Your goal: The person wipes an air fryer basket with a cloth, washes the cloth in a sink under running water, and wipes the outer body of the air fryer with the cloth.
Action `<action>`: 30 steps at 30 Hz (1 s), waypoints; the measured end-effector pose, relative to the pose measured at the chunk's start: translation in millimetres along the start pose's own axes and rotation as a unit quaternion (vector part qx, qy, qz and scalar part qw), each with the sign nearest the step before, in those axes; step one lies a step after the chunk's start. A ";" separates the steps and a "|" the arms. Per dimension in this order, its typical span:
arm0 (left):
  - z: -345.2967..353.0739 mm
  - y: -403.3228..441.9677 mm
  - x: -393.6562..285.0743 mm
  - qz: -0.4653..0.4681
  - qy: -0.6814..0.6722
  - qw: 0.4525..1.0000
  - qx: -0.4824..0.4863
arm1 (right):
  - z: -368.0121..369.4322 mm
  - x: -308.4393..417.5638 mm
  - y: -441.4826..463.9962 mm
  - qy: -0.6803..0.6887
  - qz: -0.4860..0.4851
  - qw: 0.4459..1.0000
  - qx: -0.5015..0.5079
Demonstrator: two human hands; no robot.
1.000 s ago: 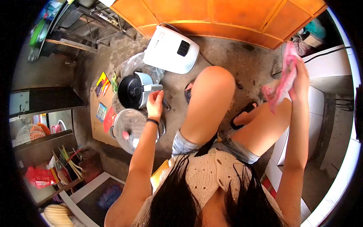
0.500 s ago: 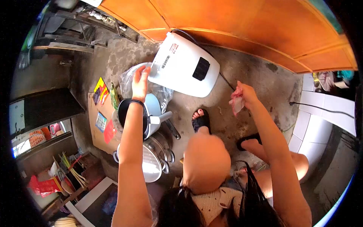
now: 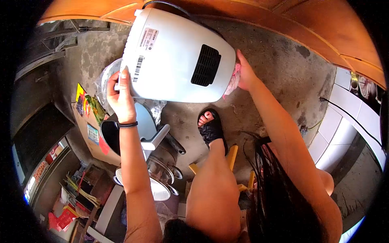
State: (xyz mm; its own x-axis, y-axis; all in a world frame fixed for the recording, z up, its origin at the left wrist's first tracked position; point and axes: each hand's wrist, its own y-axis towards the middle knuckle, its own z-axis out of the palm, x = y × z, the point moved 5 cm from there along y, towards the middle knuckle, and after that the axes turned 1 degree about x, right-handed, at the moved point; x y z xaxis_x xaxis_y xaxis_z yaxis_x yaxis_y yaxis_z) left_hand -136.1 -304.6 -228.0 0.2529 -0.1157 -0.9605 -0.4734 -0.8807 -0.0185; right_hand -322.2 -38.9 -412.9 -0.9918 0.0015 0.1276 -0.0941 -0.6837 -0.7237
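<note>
A white air fryer body (image 3: 170,52) is tipped on its side in front of me, its label, barcode and black vent grille facing up. My left hand (image 3: 121,95) grips its left edge, fingers curled around the rim. On the opposite end, my right hand (image 3: 245,75) presses a crumpled pink and white cloth (image 3: 232,83) against the casing; the hand partly hides the cloth. Below my left wrist stands the light blue fryer drawer (image 3: 145,117) with its white handle (image 3: 156,137), partly covered by my forearm.
Pots with a glass lid (image 3: 160,168) stand beside my left forearm. Clear plastic (image 3: 106,79) and cardboard (image 3: 94,143) with colourful packets lie on the floor. An orange cabinet (image 3: 291,28) runs along the back. A power cord (image 3: 352,117) crosses white tiles at right. My sandalled foot (image 3: 210,125) is near.
My right hand has moved left and brought the cloth onto the fryer's end. The fryer now appears larger and closer, its left edge in my left hand. My view has shifted.
</note>
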 end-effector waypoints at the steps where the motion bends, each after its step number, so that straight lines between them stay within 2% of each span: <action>1: 0.1 2.5 1.9 0.012 -0.016 1.000 -0.004 | 3.9 2.9 2.4 -0.003 -0.019 1.000 0.005; 3: 0.3 3.9 1.7 0.014 -0.011 1.000 -0.019 | 11.7 2.5 6.4 -0.002 -0.056 0.998 0.014; 6: 7.1 4.6 -2.2 0.012 -0.026 0.999 -0.031 | 21.8 -4.4 -5.2 -0.005 -0.048 0.998 -0.046; 7: 9.7 0.8 -5.1 0.024 -0.014 0.999 -0.025 | 25.1 -4.9 -9.5 -0.020 -0.082 0.994 -0.065; 11: 24.5 -30.4 -44.3 0.074 0.039 0.997 0.002 | -7.2 -13.7 -11.6 -0.058 -0.115 0.990 -0.059; 14: 34.3 -62.8 -85.5 0.132 0.038 0.990 0.029 | 23.6 -5.3 -79.0 -0.022 -0.113 0.990 -0.088; 18: 59.9 -97.9 -108.7 0.171 -0.008 0.980 0.100 | -36.5 11.9 -156.8 0.002 -0.191 0.955 -0.228; 19: 67.5 -106.6 -108.9 0.173 -0.019 0.976 0.130 | -40.6 16.3 -185.6 0.007 -0.204 0.954 -0.221; 20: 74.8 -118.6 -103.7 0.154 -0.031 0.970 0.186 | -44.3 21.6 -215.0 0.010 -0.215 0.953 -0.213; 22: 94.7 -141.3 -93.6 0.090 -0.075 0.952 0.284 | -68.9 33.4 -271.4 -0.023 -0.246 0.930 -0.271; 24: 115.6 -162.9 -78.4 0.042 -0.092 0.939 0.327 | -75.8 37.4 -321.0 -0.036 -0.269 0.911 -0.310; 26: 139.4 -183.9 -61.1 -0.025 -0.144 0.925 0.350 | -88.4 42.9 -361.2 -0.137 -0.303 0.886 -0.322; 28: 156.3 -197.3 -57.3 -0.125 -0.210 0.900 0.361 | -77.4 40.7 -390.1 -0.161 -0.293 0.849 -0.410; 30: 173.9 -212.0 -37.2 -0.208 -0.277 0.864 0.366 | -76.8 42.5 -410.6 -0.229 -0.260 0.839 -0.419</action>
State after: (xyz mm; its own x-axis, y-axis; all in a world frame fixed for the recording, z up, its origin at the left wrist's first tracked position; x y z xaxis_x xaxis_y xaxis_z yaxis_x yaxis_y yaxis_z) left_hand -191.9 -33.8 -236.6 0.1829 0.5577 -0.8096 -0.8963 -0.2438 -0.3705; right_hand -332.4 297.9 -162.5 -0.6788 -0.2720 0.6820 -0.7216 0.0754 -0.6882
